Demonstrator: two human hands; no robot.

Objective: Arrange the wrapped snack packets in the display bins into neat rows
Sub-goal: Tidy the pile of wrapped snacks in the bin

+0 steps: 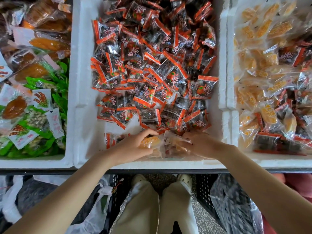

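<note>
Head cam has us looking straight down into the middle foam bin (pixel 79 98). The red-and-black packets (pixel 152 65) are heaped in it every which way, no rows yet. Down at lower centre of the frame, by the bin's near wall, our left grip (pixel 135 144) is curled round a yellow packet (pixel 149 142). We reckon that one's a stray, since that kind mostly fills the right-hand bin (pixel 230 65). Our right grip (pixel 197 144) lies over more clear-wrapped yellow ones (pixel 177 144), but it's blurry there, so we can't tell if it's holding or just pressing. Our guess is we're fishing out the odd ones first so each row ends up one kind only.
</note>
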